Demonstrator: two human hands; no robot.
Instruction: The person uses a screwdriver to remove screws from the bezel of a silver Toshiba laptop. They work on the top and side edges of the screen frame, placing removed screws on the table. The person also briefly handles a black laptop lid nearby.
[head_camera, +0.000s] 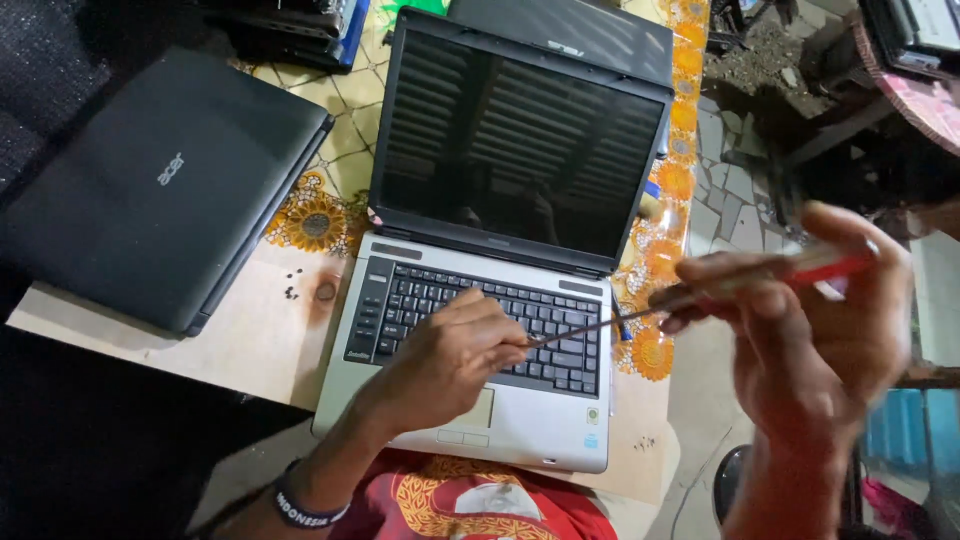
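- The silver open laptop (500, 420) with its dark screen lies on the flower-patterned table (250, 340), its black keyboard (440, 300) still whole.
- The left hand (450, 355) rests on the keys, fingers curled, grasping nothing visible.
- The right hand (810, 320) grips a red-handled screwdriver (700, 292), tip at the keys.
- Small dark screws (291, 283) lie loose, so disassembly seems barely begun.

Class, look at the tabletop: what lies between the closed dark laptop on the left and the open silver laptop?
In the head view, a few small dark screws lie on the bare pale table between the closed laptop and the open laptop, beside a sunflower-patterned cloth.
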